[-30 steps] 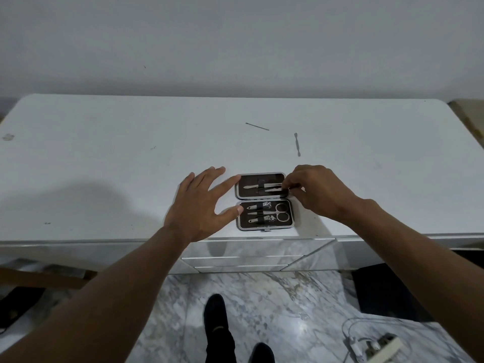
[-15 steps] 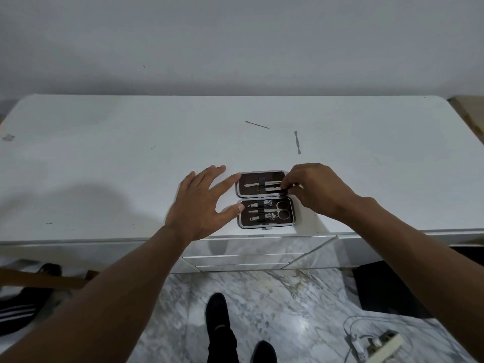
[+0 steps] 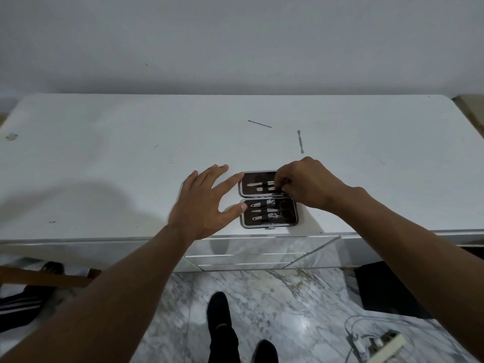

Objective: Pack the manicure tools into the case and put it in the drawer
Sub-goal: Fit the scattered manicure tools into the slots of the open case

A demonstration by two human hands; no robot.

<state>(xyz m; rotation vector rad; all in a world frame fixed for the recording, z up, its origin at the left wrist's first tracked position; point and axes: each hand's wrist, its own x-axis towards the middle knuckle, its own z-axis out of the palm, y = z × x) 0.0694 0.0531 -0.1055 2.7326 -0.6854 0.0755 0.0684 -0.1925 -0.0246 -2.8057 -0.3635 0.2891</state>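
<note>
Brown lining shows in both halves of the open case (image 3: 269,199), which lies flat near the front edge of the white surface (image 3: 104,163), just below the middle of the frame. The lower half already holds several tools under a dark strap; the upper half holds two slim ones.

The left hand (image 3: 203,203) is spread wide with nothing in it, its forefinger tip and thumb tip touching the case's left edge, likely to keep it from sliding. The right hand (image 3: 309,186) is curled over the upper half's right end, its fingers (image 3: 281,182) pinched together at the ends of the two slim tools. It seems to be pushing one home under the strap, though which one it has hold of I cannot tell.

Two pieces lie loose higher in the frame, well apart from the case: a thin pick (image 3: 259,123) and, to its right, a flat double-ended pusher (image 3: 300,141). Nothing lies between them and the hands. The mirrored drawer front (image 3: 243,258) sits closed directly below the case, so it has yet to be opened. Farther down are marble floor, the person's dark shoes, and a power strip (image 3: 379,345) at lower right, all clear of the work.
</note>
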